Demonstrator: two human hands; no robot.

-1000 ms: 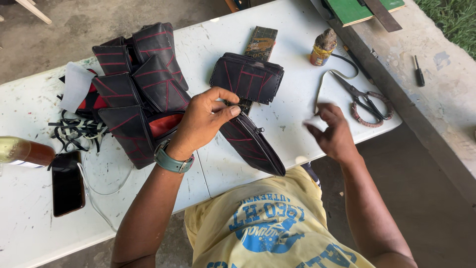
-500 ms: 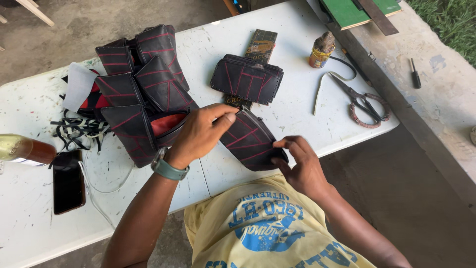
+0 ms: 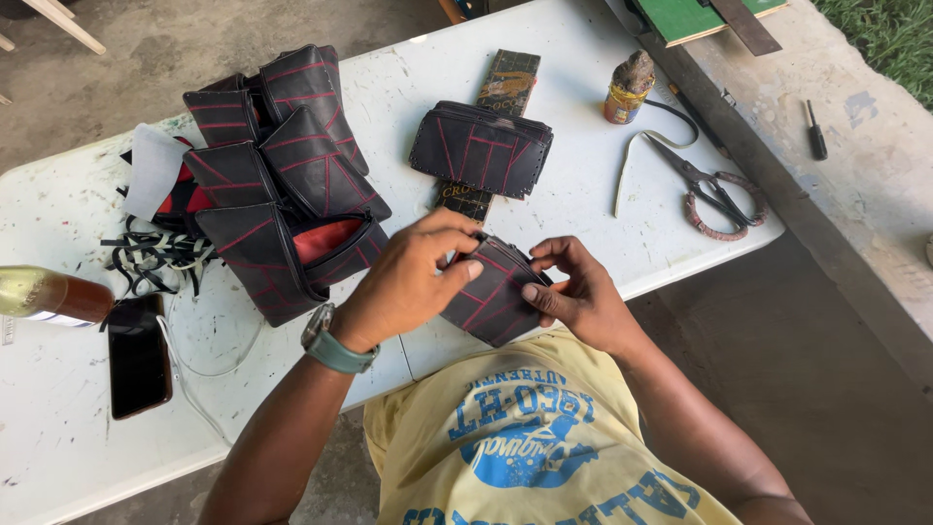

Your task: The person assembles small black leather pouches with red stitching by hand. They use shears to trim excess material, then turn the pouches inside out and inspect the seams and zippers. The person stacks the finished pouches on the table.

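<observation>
Head view: a white folding table (image 3: 603, 185) fills most of the frame, set on bare concrete with a strip of grass at the far right corner. On its left half lies a heap of black pouches (image 3: 282, 175) stitched with red lines, one of them gaping to show a red lining. Just right of the heap, apart from it, a single flat pouch of the same make (image 3: 481, 148) rests across a dark strip with a grid pattern (image 3: 501, 107). At the near edge of the table, in front of the person's yellow shirt, both hands meet on a smaller black pouch with red stitching (image 3: 491, 297). The left hand (image 3: 413, 277), with a grey-green watch (image 3: 335, 345) on its wrist, lies over the pouch's left end, fingers curled down onto it. The right hand (image 3: 578, 292) pinches the right edge between thumb and fingertips; whether the pouch rests on the table or is lifted just off it is hard to tell from above. Further out sit a black phone (image 3: 138, 355) near the left edge, scissors with wrapped handles (image 3: 709, 190) on the right, a small jar (image 3: 627, 89) behind them, and a screwdriver (image 3: 816, 131) on the concrete ledge.
</observation>
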